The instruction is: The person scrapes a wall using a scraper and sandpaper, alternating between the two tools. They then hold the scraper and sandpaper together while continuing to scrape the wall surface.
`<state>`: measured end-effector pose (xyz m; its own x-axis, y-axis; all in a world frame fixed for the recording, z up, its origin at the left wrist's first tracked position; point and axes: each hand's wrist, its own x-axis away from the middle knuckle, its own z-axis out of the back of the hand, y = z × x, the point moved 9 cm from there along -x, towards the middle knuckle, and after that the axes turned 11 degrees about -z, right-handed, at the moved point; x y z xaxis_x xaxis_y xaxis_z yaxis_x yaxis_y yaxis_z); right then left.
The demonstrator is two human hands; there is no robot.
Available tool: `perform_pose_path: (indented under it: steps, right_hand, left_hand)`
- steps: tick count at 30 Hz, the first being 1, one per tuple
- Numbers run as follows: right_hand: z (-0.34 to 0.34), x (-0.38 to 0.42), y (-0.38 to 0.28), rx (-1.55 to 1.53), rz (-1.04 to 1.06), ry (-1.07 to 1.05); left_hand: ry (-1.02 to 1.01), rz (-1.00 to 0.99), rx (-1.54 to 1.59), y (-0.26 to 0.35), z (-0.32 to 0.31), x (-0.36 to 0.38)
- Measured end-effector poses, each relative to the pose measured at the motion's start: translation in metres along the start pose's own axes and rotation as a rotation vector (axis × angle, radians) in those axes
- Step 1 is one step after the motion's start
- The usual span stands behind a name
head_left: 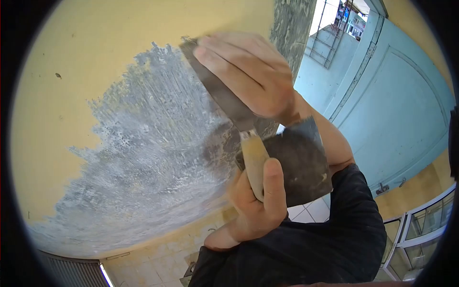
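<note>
My left hand (260, 201) is wrapped round the pale, worn handle of a putty knife (256, 155), thumb along the handle. Its long grey blade slants up to the left, the tip close to the wall (158, 124). My right hand (251, 71) lies across the upper blade, fingers stretched out flat and slightly blurred; its thumb is hidden. Behind the handle, beside my left hand, is a second, wide dark scraper blade (299, 165). How that one is held is hidden. Grey, streaky patching covers much of the yellow wall, with a darker brownish patch behind the knife.
A light blue door (397, 105) stands at the right, beside an opening with a metal grille (330, 45). Glass-paned frames (425, 225) are at the lower right. Pale floor tiles (162, 268) show below, and a dark ribbed panel (64, 270) is at the lower left.
</note>
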<state>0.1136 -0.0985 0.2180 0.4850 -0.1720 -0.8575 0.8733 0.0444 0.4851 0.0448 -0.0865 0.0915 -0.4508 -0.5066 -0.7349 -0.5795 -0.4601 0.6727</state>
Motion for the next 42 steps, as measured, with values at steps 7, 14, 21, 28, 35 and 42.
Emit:
perform_pose_path:
  steps: [7, 14, 21, 28, 35, 42]
  right_hand:
    - [-0.01, -0.004, 0.002, 0.0, -0.051, -0.026]
    - [-0.002, 0.013, -0.004, -0.024, -0.001, 0.049]
    - [-0.016, -0.007, -0.004, -0.009, -0.013, 0.051]
    - [-0.014, 0.026, -0.015, 0.066, 0.001, 0.06]
    - [-0.013, -0.01, -0.008, 0.018, -0.02, 0.07]
    - [-0.02, 0.017, -0.018, 0.097, 0.018, 0.07]
  left_hand:
    - [0.04, 0.01, -0.007, -0.002, 0.005, -0.008]
    - [-0.016, 0.017, -0.029, -0.002, 0.001, 0.006]
    - [0.064, -0.037, -0.042, 0.002, 0.01, -0.01]
    - [0.059, 0.019, 0.032, -0.009, 0.004, 0.012]
    - [0.053, -0.034, -0.035, 0.004, 0.02, -0.007]
    - [0.097, -0.011, -0.026, -0.008, 0.012, 0.01]
